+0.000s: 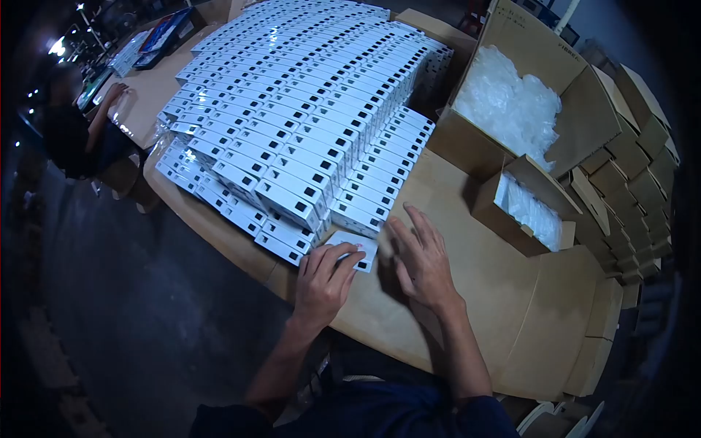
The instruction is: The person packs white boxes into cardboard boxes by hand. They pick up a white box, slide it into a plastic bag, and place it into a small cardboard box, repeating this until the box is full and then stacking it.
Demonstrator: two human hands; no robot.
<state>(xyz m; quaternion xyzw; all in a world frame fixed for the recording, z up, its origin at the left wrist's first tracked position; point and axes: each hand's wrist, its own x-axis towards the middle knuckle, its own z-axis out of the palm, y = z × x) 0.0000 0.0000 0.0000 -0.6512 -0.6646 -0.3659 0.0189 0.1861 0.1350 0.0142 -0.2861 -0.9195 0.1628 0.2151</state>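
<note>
A small white box [368, 250] with a black square at one corner lies at the near edge of a large stack of similar white boxes [292, 109]. Bent over its left side are the fingers of my left hand [320, 283], closed on it and covering part of its top. Some faint red marking shows near my fingertips. My right hand [425, 264] hovers just right of the box, fingers apart, holding nothing.
Brown cardboard [496, 306] covers the table. At right stand a large carton [475, 142] and a smaller carton [504, 219], both holding clear plastic bags. Stacked brown boxes [621, 190] rise at far right. Another person [73, 131] sits at the left.
</note>
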